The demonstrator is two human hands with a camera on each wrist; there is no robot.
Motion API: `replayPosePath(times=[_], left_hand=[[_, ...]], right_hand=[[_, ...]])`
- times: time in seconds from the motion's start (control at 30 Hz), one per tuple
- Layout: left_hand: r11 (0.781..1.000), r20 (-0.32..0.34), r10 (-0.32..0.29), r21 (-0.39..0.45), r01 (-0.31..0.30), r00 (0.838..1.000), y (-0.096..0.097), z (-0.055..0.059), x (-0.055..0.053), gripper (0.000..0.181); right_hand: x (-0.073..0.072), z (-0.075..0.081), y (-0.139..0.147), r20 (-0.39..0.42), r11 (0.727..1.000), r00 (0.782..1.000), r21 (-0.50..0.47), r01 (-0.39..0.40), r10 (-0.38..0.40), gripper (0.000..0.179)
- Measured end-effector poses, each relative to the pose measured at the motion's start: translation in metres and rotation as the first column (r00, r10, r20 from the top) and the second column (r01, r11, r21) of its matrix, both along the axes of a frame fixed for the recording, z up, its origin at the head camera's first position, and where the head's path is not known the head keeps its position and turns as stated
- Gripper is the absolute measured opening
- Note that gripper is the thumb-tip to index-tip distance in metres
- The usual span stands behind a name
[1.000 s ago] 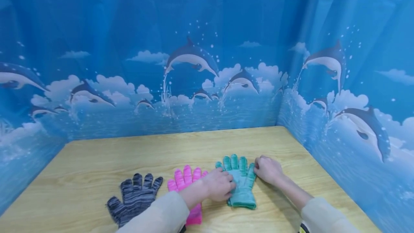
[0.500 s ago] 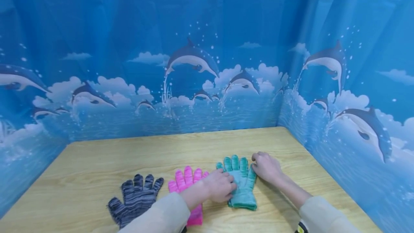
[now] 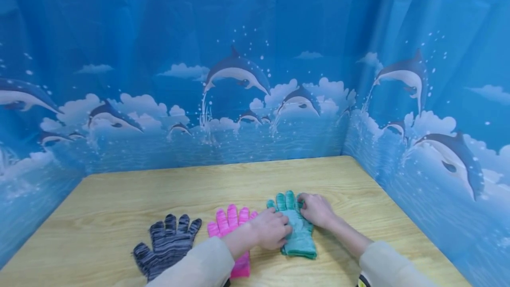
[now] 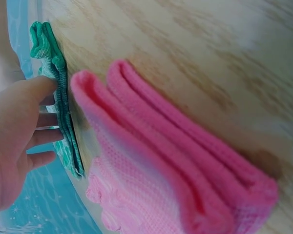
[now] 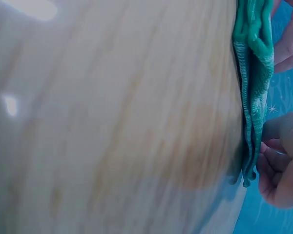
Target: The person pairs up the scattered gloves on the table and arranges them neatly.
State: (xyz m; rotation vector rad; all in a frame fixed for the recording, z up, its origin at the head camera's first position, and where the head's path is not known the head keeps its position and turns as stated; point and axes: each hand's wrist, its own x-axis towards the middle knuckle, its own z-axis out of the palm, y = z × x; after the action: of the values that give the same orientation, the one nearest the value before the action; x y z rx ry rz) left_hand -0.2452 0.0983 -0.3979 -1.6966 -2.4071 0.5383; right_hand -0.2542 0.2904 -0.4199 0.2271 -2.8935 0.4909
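Note:
A teal-green knitted glove [image 3: 299,234] lies on the table, fingers pointing away; its layered edge in the left wrist view [image 4: 63,107] suggests a stacked pair. My left hand [image 3: 270,228] rests on its left side, fingers fairly straight across it. At its upper right, my right hand [image 3: 316,209] pinches the rightmost finger area with curled fingers, covering part of it. In the right wrist view, the fingertips of the right hand [image 5: 283,161] meet the green edge. Under my left forearm lies a pink knitted glove [image 3: 240,265], partly hidden; the left wrist view shows two pink cuffs [image 4: 161,146] stacked.
A black-and-grey striped glove [image 3: 169,240] lies left of the pink one, its lower part behind my left sleeve [image 3: 199,265]. The wood-grain table [image 3: 159,189] meets a blue dolphin-print curtain [image 3: 179,34] at the back and sides.
My right hand has moved left over the green glove, and the glove's outspread right finger has come inward with it. The left hand stays in place.

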Motion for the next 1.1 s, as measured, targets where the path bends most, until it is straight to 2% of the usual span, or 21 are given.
replayPosePath(times=[0.1,0.37,0.63,0.77,0.87,0.93,1.1], left_hand=[[1.000,-0.008,-0.002,0.000,0.002,1.000,0.000,-0.001,0.000,0.027],[1.000,-0.015,-0.002,0.002,0.002,1.000,0.001,-0.002,0.000,0.025],[1.000,-0.006,-0.012,0.012,0.012,1.000,0.002,-0.002,-0.001,0.024],[1.000,0.022,-0.001,0.014,0.001,1.000,0.004,0.000,-0.002,0.023],[1.000,0.044,-0.003,0.013,0.002,0.999,0.006,0.003,-0.002,0.023],[1.000,0.047,-0.029,0.014,0.028,0.999,0.008,0.003,-0.002,0.024],[0.998,0.026,-0.061,-0.001,0.061,0.998,0.010,0.002,0.002,0.025]], right_hand=[[0.001,0.000,0.001,-0.044,1.000,0.999,0.001,-0.012,0.012,0.020],[0.005,-0.002,0.004,-0.177,0.993,0.984,0.115,-0.004,0.025,0.014],[0.008,-0.004,-0.001,-0.150,0.985,0.989,0.171,0.010,0.016,0.011],[0.008,-0.004,-0.001,-0.156,0.977,0.988,0.211,0.017,0.016,0.012],[0.008,-0.004,0.000,-0.181,0.971,0.983,0.238,0.005,0.039,0.016],[0.008,-0.002,0.001,-0.201,0.965,0.977,0.263,-0.011,0.066,0.019],[0.008,0.004,0.002,-0.245,0.927,0.958,0.371,-0.052,0.151,0.023]])
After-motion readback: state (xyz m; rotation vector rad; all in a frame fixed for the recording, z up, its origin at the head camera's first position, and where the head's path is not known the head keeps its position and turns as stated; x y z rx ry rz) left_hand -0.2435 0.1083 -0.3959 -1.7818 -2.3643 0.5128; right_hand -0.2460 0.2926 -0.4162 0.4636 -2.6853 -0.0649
